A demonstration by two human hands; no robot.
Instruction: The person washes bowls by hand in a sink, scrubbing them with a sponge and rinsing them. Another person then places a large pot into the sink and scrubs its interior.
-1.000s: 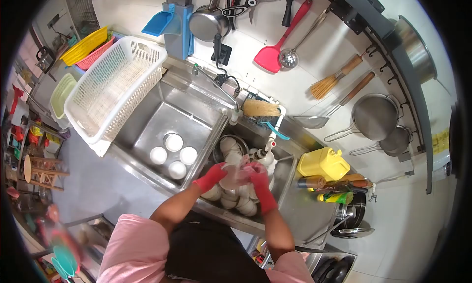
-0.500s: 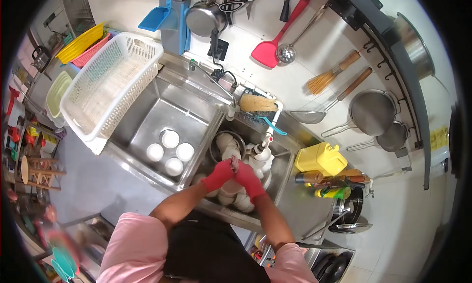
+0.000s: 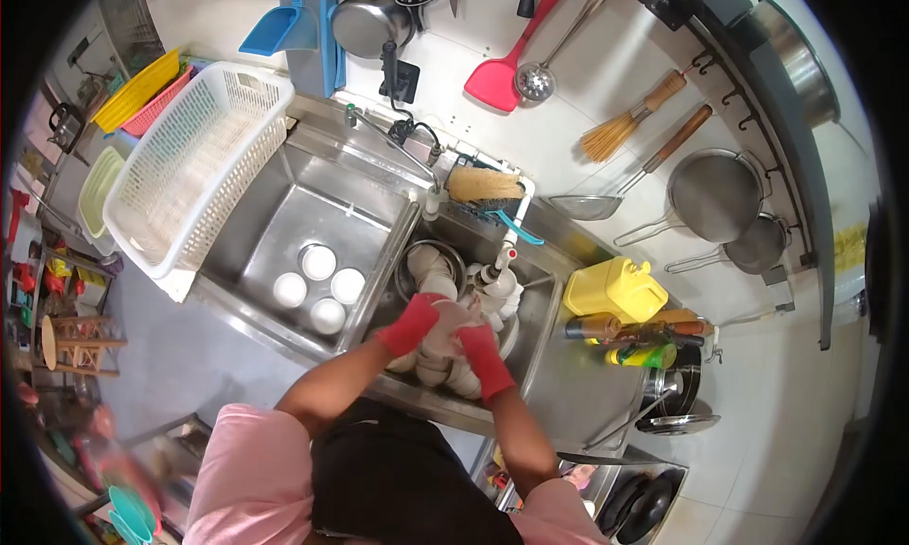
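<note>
Both my hands wear red gloves and are over the right sink basin (image 3: 547, 325). A pale, wet-looking dishcloth (image 3: 453, 323) is spread between them. My left hand (image 3: 414, 325) grips its left side, and my right hand (image 3: 483, 354) has its right side, with the fingers partly hidden. Beneath and around the cloth lie piled white bowls (image 3: 466, 382). More bowls sit in a round metal bowl (image 3: 404, 282) behind my left hand. White dishes (image 3: 502, 289) are stacked under the tap with the red dot (image 3: 512, 254).
Several white cups (image 3: 328, 315) stand in the left basin (image 3: 312, 214). A white plastic basket (image 3: 204, 157) rests across its far left side. On the right counter stand a yellow jug (image 3: 615, 289) and a green-yellow bottle (image 3: 644, 357). Strainers (image 3: 715, 195) and utensils hang on the wall.
My hands were close together with the cloth bunched between them. Now they are farther apart and the cloth is spread out. The camera view has shifted slightly.
</note>
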